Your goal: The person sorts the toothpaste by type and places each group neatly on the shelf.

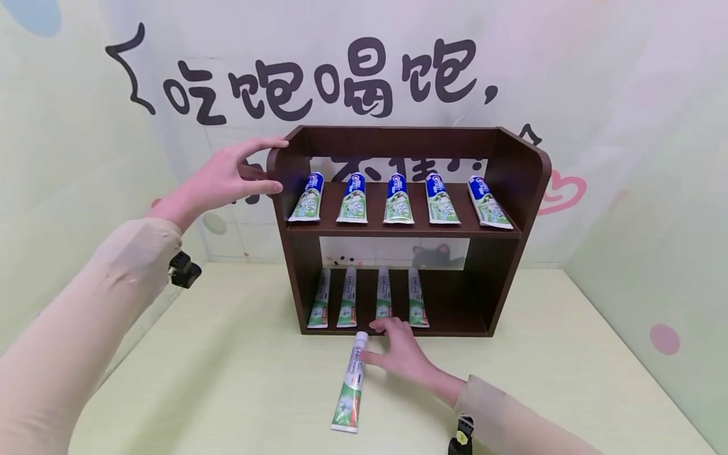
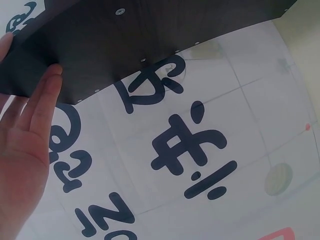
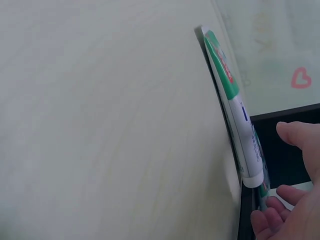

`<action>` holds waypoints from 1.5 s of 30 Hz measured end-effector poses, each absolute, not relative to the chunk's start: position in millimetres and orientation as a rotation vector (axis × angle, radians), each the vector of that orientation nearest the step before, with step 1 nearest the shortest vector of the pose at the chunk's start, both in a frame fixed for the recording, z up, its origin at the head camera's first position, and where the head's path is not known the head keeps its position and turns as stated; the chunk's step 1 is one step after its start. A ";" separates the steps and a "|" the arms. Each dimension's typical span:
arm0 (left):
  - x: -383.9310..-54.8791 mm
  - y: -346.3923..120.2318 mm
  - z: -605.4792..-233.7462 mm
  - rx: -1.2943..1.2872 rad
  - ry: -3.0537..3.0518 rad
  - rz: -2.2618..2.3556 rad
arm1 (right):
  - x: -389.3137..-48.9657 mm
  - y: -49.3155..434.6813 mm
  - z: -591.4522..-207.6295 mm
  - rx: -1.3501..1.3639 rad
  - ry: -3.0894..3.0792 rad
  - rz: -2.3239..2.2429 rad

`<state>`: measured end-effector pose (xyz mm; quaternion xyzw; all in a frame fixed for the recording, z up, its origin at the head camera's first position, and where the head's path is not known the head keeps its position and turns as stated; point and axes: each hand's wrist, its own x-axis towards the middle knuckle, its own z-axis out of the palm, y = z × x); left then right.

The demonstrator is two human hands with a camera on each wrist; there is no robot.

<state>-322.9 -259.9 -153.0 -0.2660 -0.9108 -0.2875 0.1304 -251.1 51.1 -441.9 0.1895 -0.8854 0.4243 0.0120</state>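
Observation:
On the table before a dark brown two-tier shelf (image 1: 398,232) lies a green-and-white toothpaste tube (image 1: 352,388), its white cap toward the shelf. My right hand (image 1: 405,354) hovers by the cap end, thumb and fingers spread. In the right wrist view the same tube (image 3: 232,100) lies beside the right hand (image 3: 300,200), not gripped. My left hand (image 1: 218,180) rests against the shelf's left side panel, near its upper front corner. The left wrist view shows the left hand (image 2: 30,150) with extended fingers touching the panel's outer face (image 2: 125,45).
Several blue, white and green toothpaste tubes (image 1: 398,201) lie in a row on the upper tier. Several green-and-white tubes (image 1: 349,300) lie on the lower tier, from left to centre. A printed backdrop (image 1: 364,38) stands behind the pale table (image 1: 256,379).

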 end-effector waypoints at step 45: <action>-321.9 -258.8 -153.2 -0.782 -2.621 -0.798 | -248.3 39.7 -437.2 1.126 -3.010 1.340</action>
